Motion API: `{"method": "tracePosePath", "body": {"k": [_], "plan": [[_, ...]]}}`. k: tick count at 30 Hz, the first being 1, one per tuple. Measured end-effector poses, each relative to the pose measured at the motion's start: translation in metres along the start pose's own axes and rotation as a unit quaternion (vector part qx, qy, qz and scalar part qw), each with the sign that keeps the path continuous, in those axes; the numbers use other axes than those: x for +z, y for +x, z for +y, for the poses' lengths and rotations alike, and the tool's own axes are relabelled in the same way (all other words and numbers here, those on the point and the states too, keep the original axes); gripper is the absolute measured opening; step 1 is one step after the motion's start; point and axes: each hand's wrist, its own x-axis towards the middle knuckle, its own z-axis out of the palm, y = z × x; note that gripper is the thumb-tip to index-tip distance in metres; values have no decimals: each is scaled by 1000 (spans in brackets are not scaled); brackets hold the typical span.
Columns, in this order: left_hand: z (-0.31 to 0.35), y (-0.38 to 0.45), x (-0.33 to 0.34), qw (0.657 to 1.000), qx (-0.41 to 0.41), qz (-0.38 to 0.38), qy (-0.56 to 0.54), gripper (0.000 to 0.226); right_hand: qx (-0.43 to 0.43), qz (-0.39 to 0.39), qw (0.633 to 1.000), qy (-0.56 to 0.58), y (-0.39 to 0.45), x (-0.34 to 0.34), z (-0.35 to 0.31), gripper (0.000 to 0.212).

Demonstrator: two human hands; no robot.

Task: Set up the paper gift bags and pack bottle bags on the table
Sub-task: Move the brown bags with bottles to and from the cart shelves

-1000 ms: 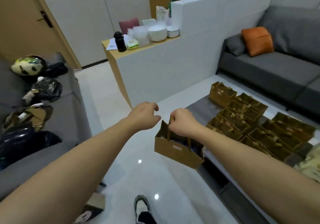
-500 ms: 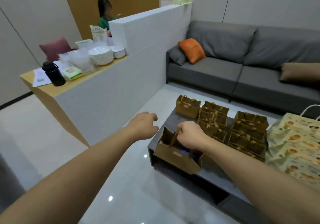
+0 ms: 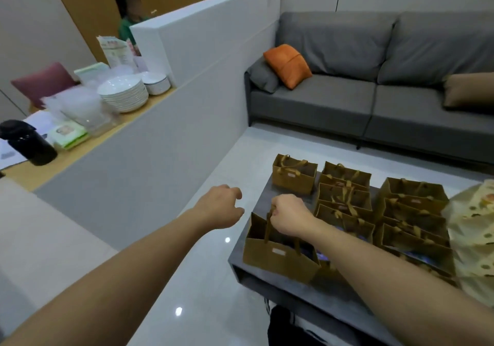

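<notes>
While gripped from above, head view:
Right hand: clenched round the ribbon handles of the brown gift bag, knuckles up, forearm entering from 5 o'clock.
Brown gift bag: upright, mouth open, at the near-left corner of the grey table; cannot tell whether its base touches the top or hangs just above it. Something dark blue visible inside.
Left hand: grasping nothing, fingers loosely curled, over the floor at 9 o'clock of the held bag, just apart from it.
Other brown bags: standing in close rows on the table from 12 to 3 o'clock of the held bag, handles flopped over their open mouths; one bag alone at the far-left corner.
Patterned cream bags: lying stacked at the table's right edge, 3 o'clock.
Grey sofa: beyond the table at 12 o'clock, orange cushion at its left end.
Counter: at 10 o'clock, bearing stacked white plates and a black flask.
</notes>
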Motion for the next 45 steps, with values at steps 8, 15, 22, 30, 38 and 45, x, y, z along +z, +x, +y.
{"method": "tracePosePath", "body": {"k": [8, 15, 22, 30, 38, 45], "plan": [[0, 144, 0, 996, -19, -91, 9, 46, 7, -147, 988, -50, 142, 8, 35, 13], [-3, 232, 13, 990, -33, -134, -16, 45, 28, -146, 987, -64, 246, 5, 74, 3], [-8, 286, 28, 983, -29, -179, -12, 45, 40, -126, 983, -130, 298, 3, 110, 16], [-3, 318, 35, 980, 12, -199, -9, 44, 83, -89, 983, -135, 317, -10, 115, 7], [8, 334, 1, 973, 129, -189, 9, 38, 157, -30, 981, -113, 268, 10, 97, 41], [40, 328, -38, 932, 324, -154, 53, 27, 312, 80, 942, -96, 176, -17, 65, 51]]}}
